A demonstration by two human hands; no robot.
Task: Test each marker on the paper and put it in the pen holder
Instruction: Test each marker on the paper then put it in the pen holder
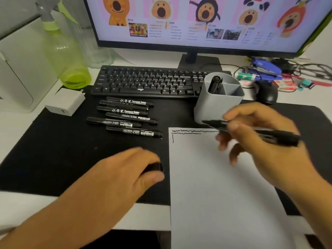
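My right hand (265, 141) grips an uncapped black marker (280, 136) above the top of the white paper (215, 186), tip pointing left near the grey pen holder (212, 105). Wavy black test lines (194, 131) run along the paper's top edge. One black marker (214, 84) stands in the holder's left compartment. My left hand (129, 173) rests on the black mat beside the paper and holds a small black cap (155, 167). Several capped black markers (125, 115) lie in a row on the mat, left of the holder.
A black keyboard (143, 81) and monitor (197, 20) stand behind the black desk mat (53, 150). A green spray bottle (62, 56) and white charger (64, 101) sit at left. A black mouse (267, 93), stapler and cables lie at right.
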